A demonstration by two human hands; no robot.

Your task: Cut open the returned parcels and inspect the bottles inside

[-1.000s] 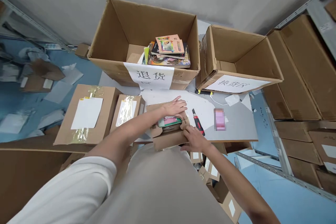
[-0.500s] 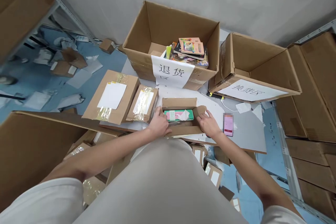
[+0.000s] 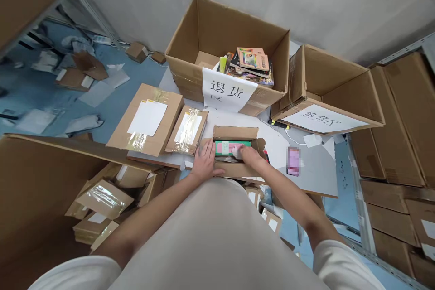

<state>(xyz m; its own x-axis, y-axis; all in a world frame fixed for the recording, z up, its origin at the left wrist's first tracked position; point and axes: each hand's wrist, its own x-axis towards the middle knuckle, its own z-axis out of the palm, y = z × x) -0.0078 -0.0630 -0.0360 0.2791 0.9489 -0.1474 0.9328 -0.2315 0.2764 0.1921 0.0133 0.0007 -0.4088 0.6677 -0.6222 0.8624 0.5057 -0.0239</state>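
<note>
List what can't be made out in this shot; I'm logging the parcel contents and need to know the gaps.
- Green book in the small open box, head view: the cover text is too small, and the right hand covers its right end.
- Phone on the table: screen blurred.
- Box cutter: mostly behind the right wrist.
- Left hand hides the box's near left corner.

The small open box (image 3: 234,170) is made of matt brown corrugated cardboard, and a glossy green and pink book cover (image 3: 228,147) is seen inside it. Shiny clear tape is stretched over the paper labels of the two sealed parcels (image 3: 149,120). The table (image 3: 316,172) is surfaced in smooth, matt grey-white board.
</note>
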